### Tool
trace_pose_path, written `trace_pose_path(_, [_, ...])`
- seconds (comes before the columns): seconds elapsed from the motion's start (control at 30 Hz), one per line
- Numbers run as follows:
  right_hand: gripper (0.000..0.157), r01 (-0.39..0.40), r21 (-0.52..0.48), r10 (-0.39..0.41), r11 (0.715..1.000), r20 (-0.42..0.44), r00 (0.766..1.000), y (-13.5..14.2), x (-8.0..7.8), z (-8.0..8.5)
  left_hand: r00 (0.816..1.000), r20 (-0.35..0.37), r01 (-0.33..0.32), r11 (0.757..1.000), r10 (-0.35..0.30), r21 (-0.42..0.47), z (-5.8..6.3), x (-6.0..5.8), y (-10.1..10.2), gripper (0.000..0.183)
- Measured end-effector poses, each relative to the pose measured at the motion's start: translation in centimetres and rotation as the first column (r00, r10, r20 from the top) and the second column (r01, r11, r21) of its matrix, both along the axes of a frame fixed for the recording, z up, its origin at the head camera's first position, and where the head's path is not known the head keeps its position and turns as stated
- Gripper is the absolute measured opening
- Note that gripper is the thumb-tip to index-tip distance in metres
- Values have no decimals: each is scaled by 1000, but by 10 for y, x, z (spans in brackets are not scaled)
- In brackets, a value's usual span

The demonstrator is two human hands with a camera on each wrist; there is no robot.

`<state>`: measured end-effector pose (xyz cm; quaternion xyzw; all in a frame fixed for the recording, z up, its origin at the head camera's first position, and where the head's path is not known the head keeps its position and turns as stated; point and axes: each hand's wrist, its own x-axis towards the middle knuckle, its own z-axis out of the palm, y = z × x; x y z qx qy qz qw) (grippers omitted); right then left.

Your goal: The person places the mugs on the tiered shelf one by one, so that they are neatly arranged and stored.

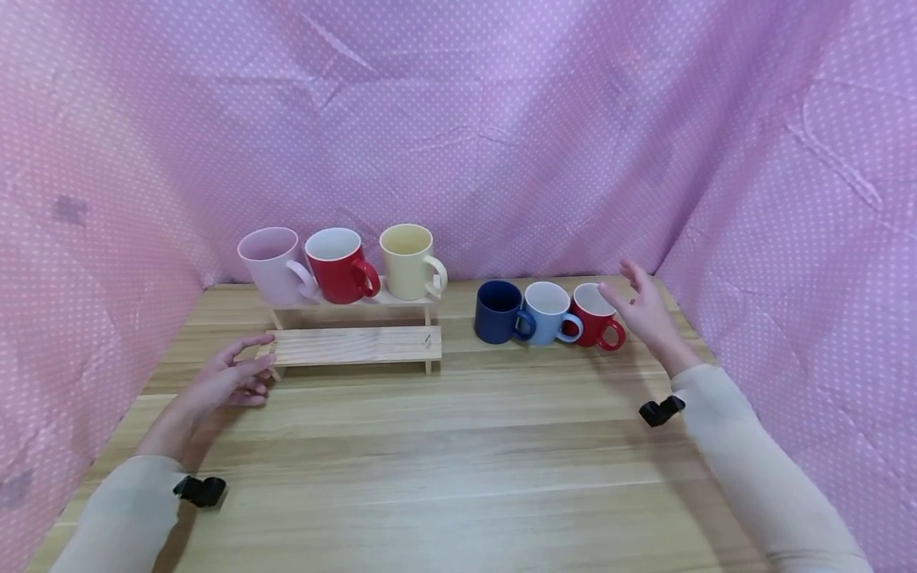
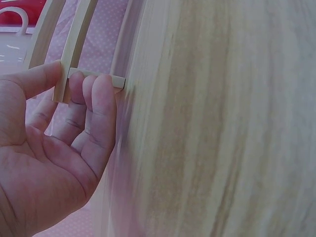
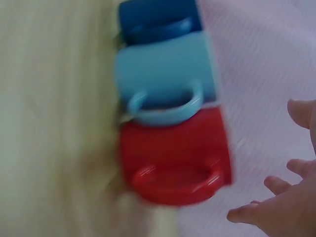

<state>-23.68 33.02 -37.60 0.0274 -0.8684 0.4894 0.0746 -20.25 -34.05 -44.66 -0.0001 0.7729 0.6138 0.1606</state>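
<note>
At the left end of a two-tier wooden rack (image 1: 351, 347), my left hand (image 1: 232, 372) pinches the lower board, thumb on one face and fingers curled by the leg in the left wrist view. On the upper tier stand a pink mug (image 1: 272, 277), a red mug (image 1: 331, 276) and a pale yellow mug (image 1: 404, 272). My right hand (image 1: 648, 314) hovers beside and above another red mug (image 1: 589, 326), fingers spread and apart from it. That mug, a light blue mug (image 3: 163, 69) and a navy mug (image 1: 496, 320) stand upright in a row, handles toward the right.
The wooden tabletop (image 1: 430, 469) stretches in front of the rack and mugs. Pink-purple dotted cloth (image 1: 501, 143) hangs behind and on both sides, close behind the mugs. A small black device (image 1: 202, 491) sits at each wrist.
</note>
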Motion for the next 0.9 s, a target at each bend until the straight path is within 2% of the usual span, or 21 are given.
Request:
trace_pose_path(0.2, [86,23,-40,-18,999,120,993,18,2,-36,1000,2,-2,1000,2,-3,1,0,0,49])
trace_pose_path(0.3, [86,21,-134,3,991,180,984,23,3,-49,1000,-2,-4,1000,4,-4,1,0,1,48])
trace_pose_path(0.37, [85,22,-226,28,974,217,976,25,2,-55,1000,-4,-6,1000,6,-3,0,0,1,47])
trace_pose_path(0.43, [84,20,-325,62,945,238,969,26,2,-60,1000,-3,-8,1000,8,2,0,1,1,46])
trace_pose_path(0.53, [72,21,-437,99,899,250,963,28,1,-66,1000,-1,-8,1000,8,9,1,1,1,46])
trace_pose_path(0.67, [64,9,-497,132,868,248,960,28,2,-69,1000,-2,-7,1000,7,14,2,2,1,46])
trace_pose_path(0.8, [71,4,-532,164,846,267,950,30,7,-70,1000,-7,-6,1000,6,14,1,2,2,46])
trace_pose_path(0.9, [62,11,-559,180,829,284,942,35,10,-70,1000,-7,-6,1000,6,15,0,2,2,47])
